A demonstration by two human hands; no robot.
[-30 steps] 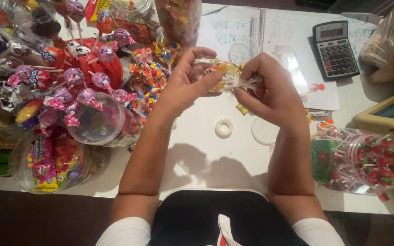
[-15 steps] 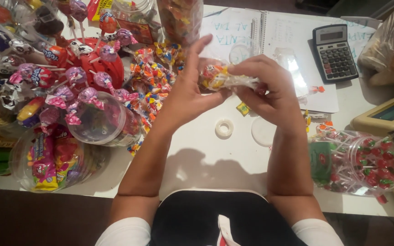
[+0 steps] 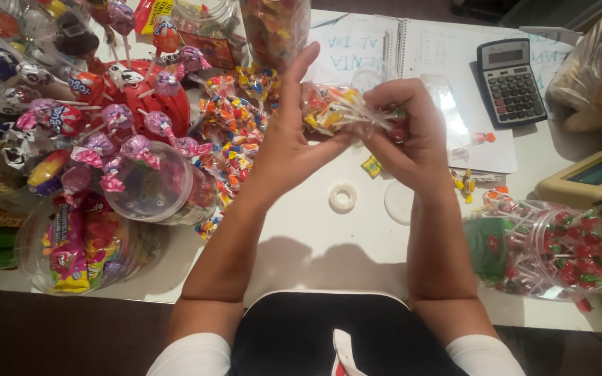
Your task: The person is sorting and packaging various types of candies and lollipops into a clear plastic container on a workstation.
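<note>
Above the tape roll (image 3: 343,197), the left hand (image 3: 288,143) cups a bag of lollipops (image 3: 336,110); the right hand (image 3: 412,136) pinches its gathered neck. Light, crinkly, probably slippery; the neck looks the best place to hold.

Bright overhead light, soft forearm shadows, edges slightly blurred.

The bundle of lollipops (image 3: 339,111) sits in a clear crinkly wrapper, held above the white table at about twelve o'clock from the person's chest. Its yellow, orange and red candy heads point toward nine o'clock, and the thin white sticks run toward three o'clock. It lies nearly level, pinched at both ends. Individual sweets inside blur together.
</note>
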